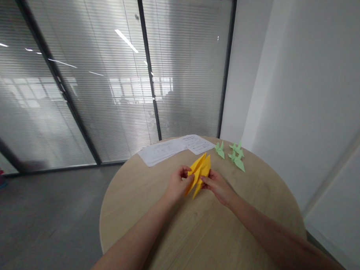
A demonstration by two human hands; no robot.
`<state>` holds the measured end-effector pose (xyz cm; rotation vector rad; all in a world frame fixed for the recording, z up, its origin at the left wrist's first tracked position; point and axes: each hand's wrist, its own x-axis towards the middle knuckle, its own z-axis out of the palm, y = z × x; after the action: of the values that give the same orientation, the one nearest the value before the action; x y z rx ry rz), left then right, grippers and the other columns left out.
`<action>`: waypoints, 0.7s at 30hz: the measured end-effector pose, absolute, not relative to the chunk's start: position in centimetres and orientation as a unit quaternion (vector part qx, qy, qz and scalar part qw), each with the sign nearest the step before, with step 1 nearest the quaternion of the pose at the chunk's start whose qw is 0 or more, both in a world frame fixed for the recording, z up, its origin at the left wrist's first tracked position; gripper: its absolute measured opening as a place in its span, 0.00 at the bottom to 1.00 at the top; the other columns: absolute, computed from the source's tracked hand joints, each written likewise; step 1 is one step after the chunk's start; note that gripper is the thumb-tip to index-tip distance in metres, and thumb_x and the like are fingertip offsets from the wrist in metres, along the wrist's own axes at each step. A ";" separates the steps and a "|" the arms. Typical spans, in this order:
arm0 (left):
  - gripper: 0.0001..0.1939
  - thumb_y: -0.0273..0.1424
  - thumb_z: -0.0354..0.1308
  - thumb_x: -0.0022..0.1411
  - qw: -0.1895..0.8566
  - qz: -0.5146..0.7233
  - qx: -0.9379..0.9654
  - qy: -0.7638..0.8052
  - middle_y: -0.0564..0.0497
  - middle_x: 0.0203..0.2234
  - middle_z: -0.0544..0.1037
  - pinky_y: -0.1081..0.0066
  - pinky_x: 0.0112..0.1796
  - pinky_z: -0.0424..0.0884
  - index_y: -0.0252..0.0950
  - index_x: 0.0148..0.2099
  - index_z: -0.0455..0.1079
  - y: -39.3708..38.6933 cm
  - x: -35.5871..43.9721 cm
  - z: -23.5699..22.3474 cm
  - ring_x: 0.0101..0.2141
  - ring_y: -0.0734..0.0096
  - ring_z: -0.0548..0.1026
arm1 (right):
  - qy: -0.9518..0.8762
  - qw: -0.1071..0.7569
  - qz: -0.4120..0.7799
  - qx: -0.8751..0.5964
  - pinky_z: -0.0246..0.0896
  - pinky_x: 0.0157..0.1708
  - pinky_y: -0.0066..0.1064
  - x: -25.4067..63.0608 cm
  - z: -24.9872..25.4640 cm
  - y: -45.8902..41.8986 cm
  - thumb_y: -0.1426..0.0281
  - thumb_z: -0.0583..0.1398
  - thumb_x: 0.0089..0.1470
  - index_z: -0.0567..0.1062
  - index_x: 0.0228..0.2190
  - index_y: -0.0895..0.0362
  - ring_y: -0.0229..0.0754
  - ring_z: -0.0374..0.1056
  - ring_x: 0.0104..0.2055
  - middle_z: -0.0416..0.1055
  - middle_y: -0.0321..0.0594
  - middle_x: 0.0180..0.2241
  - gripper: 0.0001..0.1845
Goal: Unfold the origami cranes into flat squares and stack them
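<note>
A folded yellow paper figure (pixel 201 169) with pointed flaps is held just above the round wooden table (pixel 201 236). My left hand (pixel 179 184) pinches its left side, fingers closed on the paper. On the right side my right hand (pixel 217 185) grips the same figure, with the thumb on its lower flap. Both forearms reach in from the bottom of the view.
Several small green folded paper figures (pixel 234 154) lie on the table's far right. White printed sheets (pixel 174 149) lie at the far edge. A white wall stands close on the right, glass partitions with blinds behind, and grey floor on the left.
</note>
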<state>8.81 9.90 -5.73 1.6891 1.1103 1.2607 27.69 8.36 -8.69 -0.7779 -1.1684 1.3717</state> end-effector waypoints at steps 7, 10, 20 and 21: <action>0.09 0.39 0.61 0.56 0.378 0.508 0.627 0.454 0.52 0.27 0.77 0.69 0.31 0.67 0.38 0.34 0.71 10.3 8.7 -5.9 0.28 0.66 0.74 | -0.499 0.549 0.586 -0.327 0.71 0.42 0.38 27.9 -8.9 8.5 0.55 0.75 0.46 0.79 0.44 0.53 0.48 0.76 0.44 0.80 0.44 0.45 0.26; 0.10 0.40 0.62 0.55 0.383 0.514 0.613 0.461 0.52 0.25 0.76 0.70 0.29 0.67 0.38 0.32 0.72 10.3 8.6 -5.7 0.27 0.67 0.74 | -0.504 0.549 0.579 -0.331 0.72 0.43 0.39 28.1 -9.0 8.7 0.55 0.76 0.44 0.79 0.38 0.53 0.48 0.77 0.42 0.81 0.42 0.40 0.24; 0.10 0.39 0.63 0.52 0.499 0.521 0.510 0.469 0.53 0.24 0.77 0.71 0.28 0.67 0.38 0.32 0.71 10.5 7.6 -4.7 0.25 0.68 0.75 | -0.552 0.520 0.571 -0.314 0.71 0.46 0.41 29.1 -7.5 8.5 0.59 0.76 0.43 0.85 0.37 0.54 0.47 0.77 0.40 0.83 0.44 0.39 0.20; 0.10 0.38 0.63 0.52 0.503 0.517 0.509 0.469 0.53 0.25 0.77 0.71 0.28 0.67 0.38 0.33 0.71 10.5 7.5 -4.6 0.26 0.68 0.75 | -0.553 0.523 0.567 -0.316 0.71 0.45 0.40 29.2 -7.4 8.5 0.60 0.77 0.42 0.85 0.37 0.54 0.47 0.77 0.39 0.83 0.43 0.39 0.19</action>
<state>7.49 10.48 -4.65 1.2295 1.1333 1.2490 29.19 8.52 -7.41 -0.7569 -1.3239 1.3572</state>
